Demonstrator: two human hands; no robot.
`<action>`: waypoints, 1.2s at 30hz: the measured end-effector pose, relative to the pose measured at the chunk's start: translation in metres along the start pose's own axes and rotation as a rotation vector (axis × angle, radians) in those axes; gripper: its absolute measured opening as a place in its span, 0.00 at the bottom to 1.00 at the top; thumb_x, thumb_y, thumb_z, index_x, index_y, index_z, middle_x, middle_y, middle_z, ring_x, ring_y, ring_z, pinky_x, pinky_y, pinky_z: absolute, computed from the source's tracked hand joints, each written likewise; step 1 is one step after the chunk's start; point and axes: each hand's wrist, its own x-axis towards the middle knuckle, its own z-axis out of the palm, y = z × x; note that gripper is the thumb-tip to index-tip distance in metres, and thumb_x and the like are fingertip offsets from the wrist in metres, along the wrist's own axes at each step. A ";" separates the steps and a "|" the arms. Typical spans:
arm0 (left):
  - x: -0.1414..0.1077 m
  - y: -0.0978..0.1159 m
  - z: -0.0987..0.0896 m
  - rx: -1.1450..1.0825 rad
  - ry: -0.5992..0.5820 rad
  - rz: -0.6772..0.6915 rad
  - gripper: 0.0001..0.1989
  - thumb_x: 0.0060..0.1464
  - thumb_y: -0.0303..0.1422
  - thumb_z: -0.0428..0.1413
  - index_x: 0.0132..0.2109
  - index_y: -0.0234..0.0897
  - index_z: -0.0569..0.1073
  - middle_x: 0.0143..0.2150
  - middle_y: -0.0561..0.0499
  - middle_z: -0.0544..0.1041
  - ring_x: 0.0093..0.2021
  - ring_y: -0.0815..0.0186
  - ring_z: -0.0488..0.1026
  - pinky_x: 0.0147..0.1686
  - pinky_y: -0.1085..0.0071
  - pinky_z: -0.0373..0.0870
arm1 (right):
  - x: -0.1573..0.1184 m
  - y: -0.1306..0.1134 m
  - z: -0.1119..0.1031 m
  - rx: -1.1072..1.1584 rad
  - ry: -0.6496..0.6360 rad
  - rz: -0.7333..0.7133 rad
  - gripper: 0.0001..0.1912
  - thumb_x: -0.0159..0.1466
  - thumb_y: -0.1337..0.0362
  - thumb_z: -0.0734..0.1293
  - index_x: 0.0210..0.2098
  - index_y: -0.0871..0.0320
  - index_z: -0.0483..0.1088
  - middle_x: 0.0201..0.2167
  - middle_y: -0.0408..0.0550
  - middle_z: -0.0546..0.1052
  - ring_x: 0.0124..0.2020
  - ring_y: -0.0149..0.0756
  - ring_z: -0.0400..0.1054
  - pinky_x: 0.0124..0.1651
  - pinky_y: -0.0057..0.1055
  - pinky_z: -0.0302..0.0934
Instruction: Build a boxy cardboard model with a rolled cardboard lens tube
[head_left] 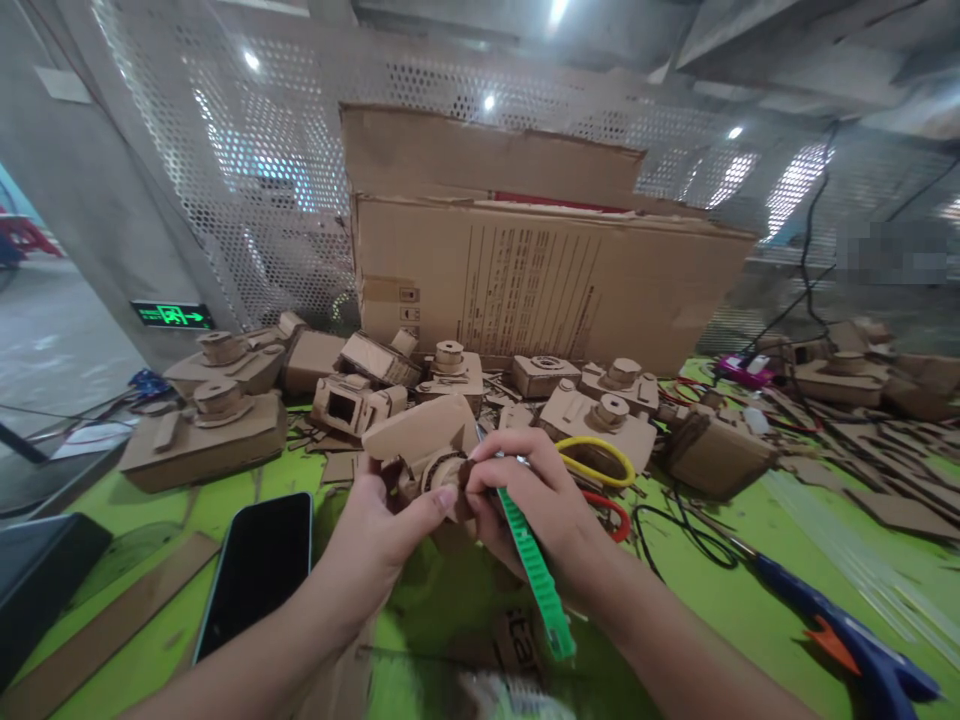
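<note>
My left hand (401,515) grips a small cardboard model (420,425) shaped like a camera, with its thumb on the round, layered lens part (446,472). My right hand (529,490) is closed around a green utility knife (536,570), its ribbed handle slanting down toward me. The fingertips of that hand press against the right side of the lens part. A bit of metal shows above those fingers, but the blade's tip and its contact with the cardboard are hidden.
Several cardboard camera models (210,435) and scraps line the back of the green table. Behind stands a large cardboard box (540,280). A phone (259,565) lies left; at right are a yellow loop handle (600,460), a red one (611,515) and a blue glue gun (840,625).
</note>
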 end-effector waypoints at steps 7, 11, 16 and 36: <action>0.003 -0.002 -0.007 0.024 -0.036 0.012 0.48 0.52 0.42 0.76 0.73 0.41 0.64 0.66 0.35 0.81 0.67 0.43 0.78 0.69 0.48 0.73 | 0.004 -0.002 0.001 -0.018 0.082 -0.137 0.10 0.69 0.76 0.67 0.43 0.54 0.73 0.47 0.50 0.76 0.42 0.35 0.78 0.43 0.31 0.77; 0.005 -0.001 -0.007 0.057 -0.016 0.070 0.50 0.49 0.41 0.78 0.73 0.44 0.63 0.63 0.38 0.83 0.61 0.45 0.83 0.62 0.52 0.79 | 0.002 0.000 -0.001 -0.011 0.047 -0.090 0.09 0.70 0.72 0.70 0.47 0.53 0.75 0.50 0.52 0.77 0.45 0.41 0.80 0.43 0.36 0.79; 0.004 -0.001 -0.003 0.046 0.024 0.029 0.52 0.44 0.42 0.79 0.72 0.42 0.65 0.60 0.37 0.84 0.57 0.44 0.84 0.57 0.50 0.81 | 0.002 0.001 0.000 0.079 -0.008 0.064 0.08 0.72 0.70 0.68 0.41 0.50 0.76 0.45 0.48 0.80 0.42 0.41 0.81 0.41 0.36 0.80; 0.012 0.012 -0.004 -0.094 0.106 -0.034 0.41 0.47 0.45 0.74 0.66 0.40 0.72 0.56 0.42 0.86 0.58 0.44 0.83 0.55 0.53 0.83 | -0.007 0.042 0.011 -0.259 -0.100 0.118 0.22 0.68 0.79 0.64 0.54 0.55 0.80 0.60 0.60 0.78 0.61 0.55 0.73 0.60 0.53 0.74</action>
